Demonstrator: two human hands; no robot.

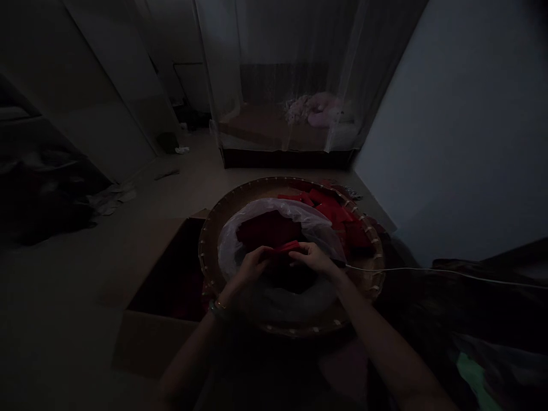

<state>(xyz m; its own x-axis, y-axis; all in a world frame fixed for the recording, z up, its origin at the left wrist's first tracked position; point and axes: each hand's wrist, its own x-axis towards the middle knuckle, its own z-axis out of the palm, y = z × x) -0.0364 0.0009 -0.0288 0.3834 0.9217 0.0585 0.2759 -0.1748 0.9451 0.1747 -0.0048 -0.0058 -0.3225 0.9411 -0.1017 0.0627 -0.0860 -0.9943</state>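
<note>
Between both hands is a small flat red piece (pixel 286 248), folded or stacked; the dark keeps me from telling whether it is paper or cloth. My left hand (pixel 256 261) grips its left end, with bangles on that wrist. My right hand (pixel 314 257) pinches its right end. Below them lies an open clear plastic bag (pixel 233 228) with dark red material (pixel 269 228) inside. The bag rests in a round woven bamboo tray (pixel 205 245). More flat red pieces (pixel 327 200) lie heaped along the tray's far right side.
At the left of the tray stands an open cardboard box (pixel 154 331). A pale cord (pixel 406 268) runs from the tray to the right. Behind is a bed under a mosquito net (pixel 274 131). A white wall (pixel 462 142) rises at the right. The room is very dim.
</note>
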